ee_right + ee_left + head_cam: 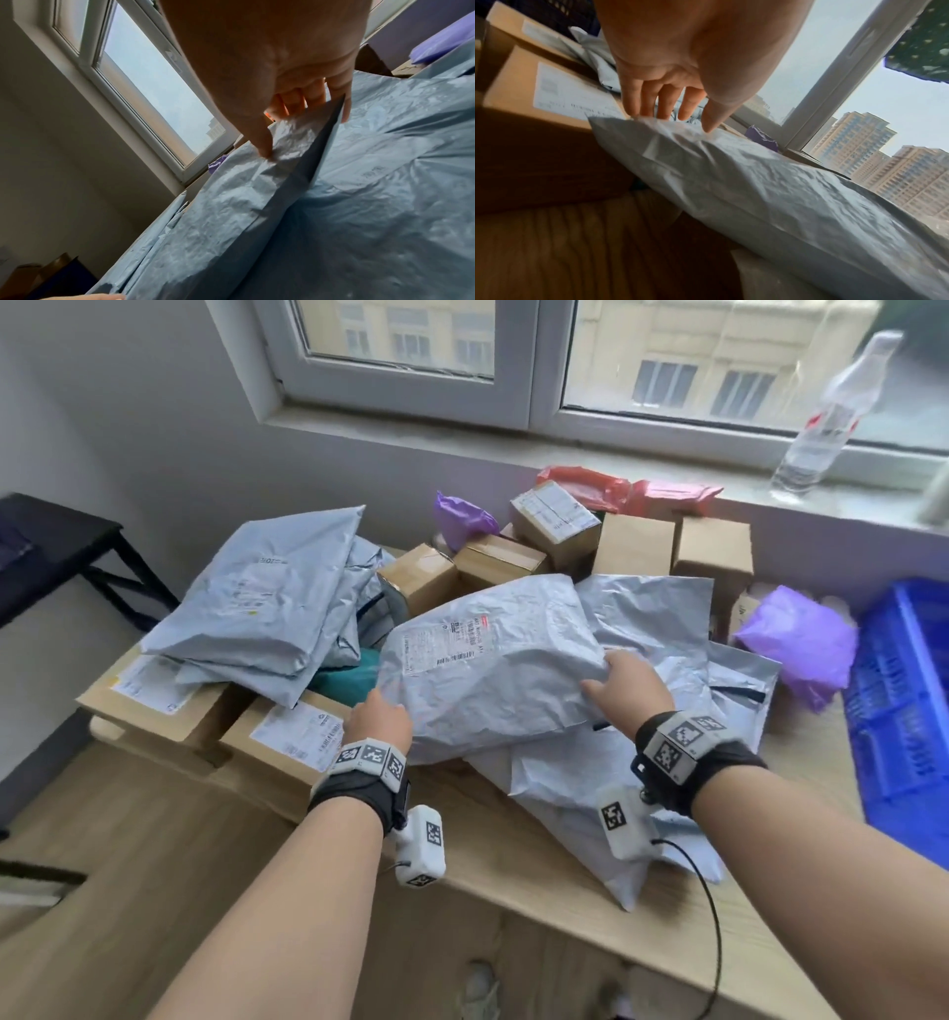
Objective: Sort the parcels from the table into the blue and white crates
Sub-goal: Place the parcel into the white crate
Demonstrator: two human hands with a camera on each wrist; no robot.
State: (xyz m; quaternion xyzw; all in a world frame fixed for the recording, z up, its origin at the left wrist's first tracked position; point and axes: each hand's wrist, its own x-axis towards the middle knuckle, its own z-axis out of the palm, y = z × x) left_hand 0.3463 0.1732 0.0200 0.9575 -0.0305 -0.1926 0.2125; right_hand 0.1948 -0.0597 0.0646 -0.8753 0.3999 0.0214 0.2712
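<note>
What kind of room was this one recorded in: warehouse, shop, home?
Probably a spare office or apartment room serving as a makeshift parcel-sorting spot. Grey mailer bags and cardboard boxes are heaped on a wooden table under a window, with a blue crate beside it and high-rise blocks outside.

Makeshift parcel-sorting room — wooden table (513, 875) piled with mailer bags (267, 603) and cardboard boxes (634, 546), blue crate (904, 711), window (534, 361) onto apartment blocks.
</note>
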